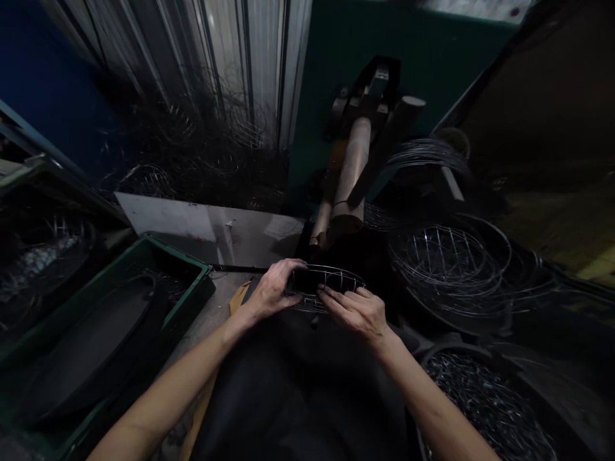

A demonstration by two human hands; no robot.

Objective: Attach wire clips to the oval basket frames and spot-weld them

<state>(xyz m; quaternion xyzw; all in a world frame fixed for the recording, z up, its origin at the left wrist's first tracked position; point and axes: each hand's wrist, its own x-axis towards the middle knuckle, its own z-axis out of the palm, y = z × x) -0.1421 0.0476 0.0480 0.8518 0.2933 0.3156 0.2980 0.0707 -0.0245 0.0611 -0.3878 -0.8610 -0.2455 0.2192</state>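
Above my lap, a small round wire basket or frame (341, 275) made of thin metal rods is held between both hands. My left hand (276, 286) grips its left side, with the thumb below and the fingers over the upper rim. On the right side, my right hand (358, 312) is closed on the frame's near edge, its fingers reaching in toward the middle. Just beyond the frame stand the metal cylinders (354, 163) of a machine. The lower part of the wire frame is partly hidden by my fingers and the dark surroundings.
To the left stands a green crate (192, 296) with a dark oval object (106, 339) in it. On the right, wire frames and hoops (446, 262) are piled on a dark container, above a tub of small metal pieces (480, 397). A pale panel (211, 227) stands ahead.
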